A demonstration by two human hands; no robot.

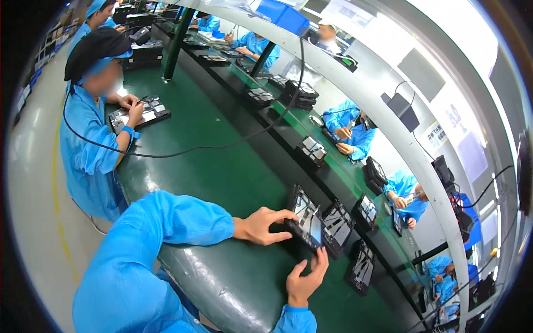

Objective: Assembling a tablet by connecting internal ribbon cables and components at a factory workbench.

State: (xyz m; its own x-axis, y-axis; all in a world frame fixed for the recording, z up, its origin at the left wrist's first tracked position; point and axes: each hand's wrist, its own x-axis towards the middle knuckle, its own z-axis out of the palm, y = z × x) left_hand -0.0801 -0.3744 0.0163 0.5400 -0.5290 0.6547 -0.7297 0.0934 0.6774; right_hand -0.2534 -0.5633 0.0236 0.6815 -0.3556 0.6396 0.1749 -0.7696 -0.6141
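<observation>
A black rectangular electronic unit [307,218], its casing open on silvery inner parts and a bluish panel, lies tilted in front of me. My left hand [263,226] reaches in from the left and grips its near left edge, fingers on top and thumb lower down. At the unit's lower end, my right hand [308,278] has its fingers stretched out; the fingertips touch the corner and the thumb stands apart. Right against the unit on its far side is a second open black unit [337,225]. Both my sleeves are light blue.
More open units rest on the dark conveyor strip [277,147], including one unit [362,267] right of my hands. On the left a co-worker [94,127] works over another unit at the green table [183,133]. A black cable [216,147] hangs across, below a white beam [355,77].
</observation>
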